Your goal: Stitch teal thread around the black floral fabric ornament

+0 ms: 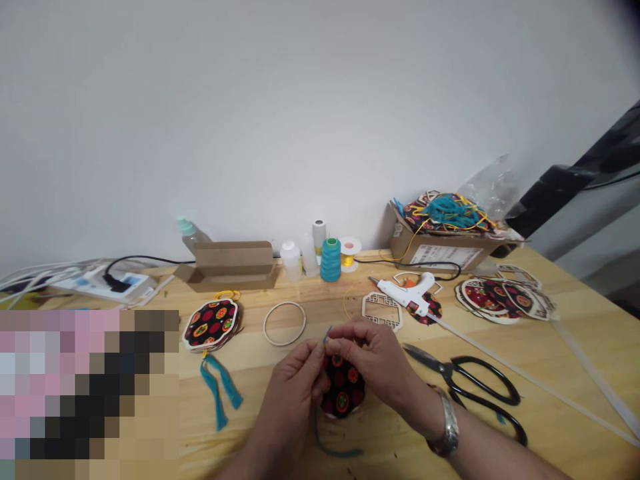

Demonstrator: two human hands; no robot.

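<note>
Wooden tabletop with patterned ornament, teal tassels in cardboard box.

No wording, brand or number can be read. A white printed label on the front of the cardboard box, beyond and to the right of the right hand, carries dark print too small and blurred to make out. Far to the left of the left hand and beyond it, a flat white box shows blue printed patches, equally illegible. Beyond both hands, the white plastic bottle has a narrow yellow label, its lettering indistinct.
</note>
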